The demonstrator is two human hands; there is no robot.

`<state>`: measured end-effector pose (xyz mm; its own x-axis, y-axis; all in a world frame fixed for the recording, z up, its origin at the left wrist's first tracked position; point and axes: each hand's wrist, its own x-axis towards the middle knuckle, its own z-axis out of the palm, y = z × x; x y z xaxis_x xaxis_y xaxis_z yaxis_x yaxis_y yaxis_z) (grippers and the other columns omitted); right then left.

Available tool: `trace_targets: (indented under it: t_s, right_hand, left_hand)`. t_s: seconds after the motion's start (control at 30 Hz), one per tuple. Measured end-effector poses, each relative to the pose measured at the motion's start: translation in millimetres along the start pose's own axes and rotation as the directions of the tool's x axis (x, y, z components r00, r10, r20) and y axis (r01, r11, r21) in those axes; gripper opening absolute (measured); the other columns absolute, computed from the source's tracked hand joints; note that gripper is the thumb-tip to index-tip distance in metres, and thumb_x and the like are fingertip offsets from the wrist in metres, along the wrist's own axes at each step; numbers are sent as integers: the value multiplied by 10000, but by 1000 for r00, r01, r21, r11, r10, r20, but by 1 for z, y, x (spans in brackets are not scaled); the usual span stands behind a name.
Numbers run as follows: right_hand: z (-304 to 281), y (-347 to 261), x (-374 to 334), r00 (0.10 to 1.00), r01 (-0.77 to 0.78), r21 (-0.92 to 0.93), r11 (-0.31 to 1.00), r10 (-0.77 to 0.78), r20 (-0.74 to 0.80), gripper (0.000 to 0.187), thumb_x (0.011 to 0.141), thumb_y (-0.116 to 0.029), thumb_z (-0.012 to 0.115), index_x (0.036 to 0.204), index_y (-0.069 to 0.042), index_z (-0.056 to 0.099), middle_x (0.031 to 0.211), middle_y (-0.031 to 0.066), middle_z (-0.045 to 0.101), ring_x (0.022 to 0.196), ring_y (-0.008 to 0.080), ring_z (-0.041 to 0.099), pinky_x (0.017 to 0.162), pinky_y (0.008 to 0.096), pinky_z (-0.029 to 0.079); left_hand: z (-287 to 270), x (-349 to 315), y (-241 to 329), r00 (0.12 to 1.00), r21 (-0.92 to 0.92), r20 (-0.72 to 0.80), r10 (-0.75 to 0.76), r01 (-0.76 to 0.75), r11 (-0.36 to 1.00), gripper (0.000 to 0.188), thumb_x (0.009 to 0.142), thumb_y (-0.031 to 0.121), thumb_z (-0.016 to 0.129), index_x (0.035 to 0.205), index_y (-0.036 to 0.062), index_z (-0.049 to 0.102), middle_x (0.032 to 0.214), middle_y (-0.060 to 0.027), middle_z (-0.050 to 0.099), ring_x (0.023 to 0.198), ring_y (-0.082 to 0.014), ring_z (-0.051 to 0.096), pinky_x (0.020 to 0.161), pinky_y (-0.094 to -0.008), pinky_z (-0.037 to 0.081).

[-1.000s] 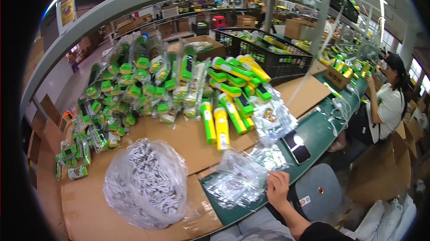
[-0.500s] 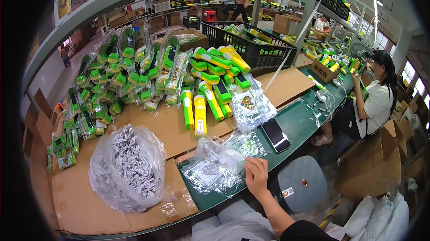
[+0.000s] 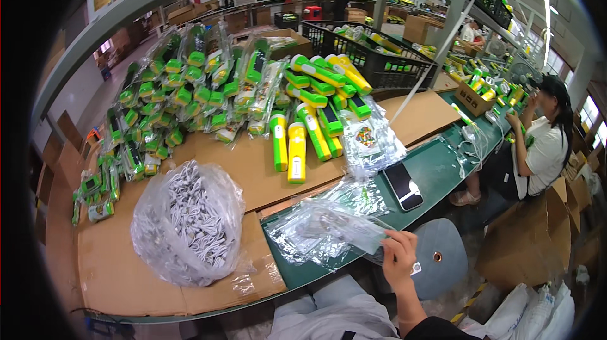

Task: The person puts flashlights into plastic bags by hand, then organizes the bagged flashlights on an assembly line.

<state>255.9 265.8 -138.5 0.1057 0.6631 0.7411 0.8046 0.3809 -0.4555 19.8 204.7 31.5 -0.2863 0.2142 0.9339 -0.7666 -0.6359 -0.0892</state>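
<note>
My right hand [image 3: 399,254] is at the table's front edge, its fingers pinching the end of a clear plastic bag [image 3: 354,227]. The bag stretches left from my fingers, its far part over a loose pile of clear plastic bags [image 3: 288,239] on the green tabletop. My left hand is out of view. Behind the pile, several green and yellow flashlights [image 3: 296,153] lie on brown cardboard. To their right is a stack of printed clear bags [image 3: 373,144]. On the left stands a big open plastic bag [image 3: 152,245] full of white cables [image 3: 199,213].
Many bagged flashlights [image 3: 164,99] are heaped at the back left. A black phone [image 3: 403,186] lies right of the bags. Behind the flashlights stands a black crate [image 3: 360,65]. A grey stool [image 3: 433,258] sits beside the table. A co-worker [image 3: 544,131] sits at the far right.
My right hand has moved right and slightly down, drawing the bag's end out past the table's edge. The whole view has shifted a little.
</note>
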Motion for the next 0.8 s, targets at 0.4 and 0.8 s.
trace_targets:
  t_s: [0.4,0.8]
  right_hand:
    - [-45,7,-13,1000,25,-60,998,-26,-16,92,772,18,654,839,-43,639,1024,108,684,937,322,564,815,404,459]
    - [-68,6,8,997,75,-139,987,-70,44,168,691,64,658,820,-43,658,1061,100,682,949,323,561,798,393,467]
  left_hand:
    - [-241,-84,-150,651,885,-464,-601,302,-355,326,907,290,648,1140,63,625,1247,-150,505,1047,-315,572,829,-392,526]
    - [-232,-85,-127,-24,-164,-656,-754,980,112,543,960,142,489,1462,63,299,1240,-194,561,1008,-327,651,782,-414,560]
